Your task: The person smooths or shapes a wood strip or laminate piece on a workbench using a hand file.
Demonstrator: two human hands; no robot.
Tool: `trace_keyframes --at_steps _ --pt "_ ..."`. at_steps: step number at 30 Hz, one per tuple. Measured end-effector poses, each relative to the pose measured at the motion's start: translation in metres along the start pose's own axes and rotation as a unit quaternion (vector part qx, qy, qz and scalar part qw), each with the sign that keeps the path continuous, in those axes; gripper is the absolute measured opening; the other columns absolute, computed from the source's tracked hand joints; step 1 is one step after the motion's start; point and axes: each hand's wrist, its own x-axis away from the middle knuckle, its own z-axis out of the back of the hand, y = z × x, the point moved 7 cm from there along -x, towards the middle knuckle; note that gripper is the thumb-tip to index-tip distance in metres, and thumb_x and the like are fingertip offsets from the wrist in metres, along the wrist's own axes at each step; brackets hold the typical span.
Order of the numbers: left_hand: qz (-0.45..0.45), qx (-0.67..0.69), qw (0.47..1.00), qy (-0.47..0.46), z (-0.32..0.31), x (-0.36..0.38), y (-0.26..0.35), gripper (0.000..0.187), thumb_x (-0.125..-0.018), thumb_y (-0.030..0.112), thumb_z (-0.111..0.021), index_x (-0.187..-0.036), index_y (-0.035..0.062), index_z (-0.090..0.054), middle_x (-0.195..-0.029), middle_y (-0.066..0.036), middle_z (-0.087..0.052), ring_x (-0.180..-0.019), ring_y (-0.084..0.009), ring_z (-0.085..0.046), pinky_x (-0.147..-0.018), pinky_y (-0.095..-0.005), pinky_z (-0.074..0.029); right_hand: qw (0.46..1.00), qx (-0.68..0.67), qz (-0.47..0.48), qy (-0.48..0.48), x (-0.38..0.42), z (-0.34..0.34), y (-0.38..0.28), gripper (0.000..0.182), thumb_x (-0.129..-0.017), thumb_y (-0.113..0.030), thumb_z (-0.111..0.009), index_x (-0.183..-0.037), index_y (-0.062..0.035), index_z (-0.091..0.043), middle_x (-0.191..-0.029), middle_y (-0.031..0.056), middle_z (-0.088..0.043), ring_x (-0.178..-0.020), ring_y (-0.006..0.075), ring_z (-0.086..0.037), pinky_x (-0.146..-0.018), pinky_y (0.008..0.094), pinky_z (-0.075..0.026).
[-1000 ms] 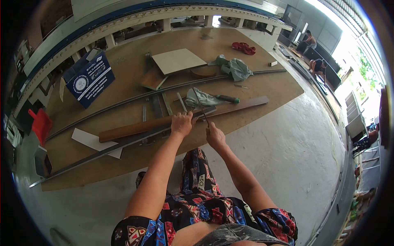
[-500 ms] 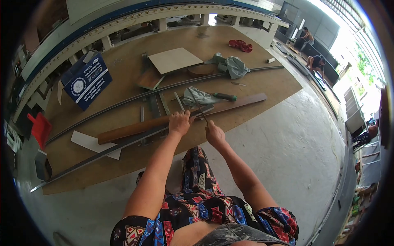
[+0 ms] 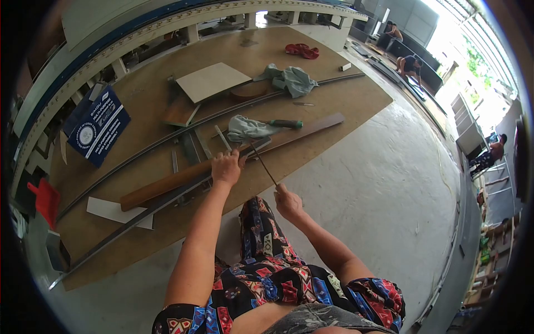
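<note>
My left hand point(image 3: 226, 167) is closed over the near end of a long, narrow metal strip point(image 3: 146, 215). The strip lies along a brown wooden board point(image 3: 161, 185). In my closed right hand point(image 3: 288, 202) is one end of a thin dark rod point(image 3: 265, 165), perhaps a file. It slants across the strip's end just beyond my left fingers; its surface is too fine to make out. Beyond the hands lie a crumpled grey-green cloth point(image 3: 249, 128) and a tool with a green and black handle point(image 3: 288, 123).
A blue adhesive box point(image 3: 99, 125), a red dustpan point(image 3: 45, 201), a cream panel point(image 3: 214, 81), a second cloth point(image 3: 297, 81) and a red cloth point(image 3: 302, 50) rest around the large brown sheet point(image 3: 334, 94). Another person point(image 3: 410, 65) crouches at the far right; others are beyond.
My right hand has drawn back toward my body, so more of the rod shows between my hands. My left hand keeps its hold. The whole view has shifted, moving things leftward.
</note>
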Motion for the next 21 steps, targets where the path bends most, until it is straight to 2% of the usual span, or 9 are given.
trace_keyframes --at_steps 3,9,13,18,21 --pt "0.007 -0.007 1.0 -0.002 0.001 0.0 0.001 0.036 -0.089 0.044 -0.049 -0.091 0.0093 -0.056 -0.085 -0.009 -0.064 -0.084 -0.0296 -0.062 -0.071 -0.0448 -0.047 1.0 0.013 0.006 -0.013 -0.033 0.006 -0.021 0.018 -0.087 -0.021 -0.049 -0.101 -0.0097 -0.045 -0.074 0.0245 -0.061 -0.076 0.0453 -0.059 -0.064 0.0537 -0.043" --pt "0.008 -0.009 1.0 -0.004 0.0 0.0 0.001 0.038 -0.09 0.046 -0.048 -0.09 0.0094 -0.056 -0.085 -0.009 -0.064 -0.084 -0.0297 -0.062 -0.071 -0.0449 -0.047 0.999 0.025 0.044 -0.002 -0.094 0.004 -0.053 0.022 -0.088 -0.023 -0.051 -0.103 -0.0074 -0.045 -0.078 0.025 -0.061 -0.079 0.044 -0.059 -0.067 0.0522 -0.044" --pt "0.013 0.003 1.0 -0.007 0.003 0.001 0.002 0.039 -0.09 0.047 -0.047 -0.09 0.0091 -0.056 -0.086 -0.01 -0.064 -0.085 -0.0303 -0.062 -0.072 -0.0449 -0.047 0.999 0.022 0.03 -0.001 -0.069 0.004 -0.046 0.019 -0.088 -0.021 -0.049 -0.101 -0.0083 -0.042 -0.079 0.0243 -0.062 -0.079 0.044 -0.06 -0.068 0.0528 -0.044" --pt "0.008 0.011 1.0 -0.003 0.004 0.001 0.001 0.04 -0.09 0.048 -0.046 -0.09 0.0085 -0.056 -0.088 -0.012 -0.065 -0.086 -0.0314 -0.061 -0.072 -0.0452 -0.047 0.999 0.006 -0.021 -0.024 -0.001 0.001 -0.011 0.018 -0.088 -0.02 -0.05 -0.102 -0.0102 -0.044 -0.076 0.0252 -0.06 -0.077 0.0459 -0.058 -0.065 0.0541 -0.043" --pt "0.015 0.011 1.0 -0.003 0.004 0.0 -0.001 0.037 -0.09 0.044 -0.048 -0.094 0.009 -0.058 -0.088 -0.01 -0.064 -0.086 -0.03 -0.062 -0.074 -0.0442 -0.047 1.0 0.012 -0.002 -0.018 0.002 0.002 -0.012 0.019 -0.088 -0.02 -0.05 -0.101 -0.0091 -0.043 -0.075 0.0256 -0.06 -0.075 0.0467 -0.058 -0.064 0.0542 -0.043"
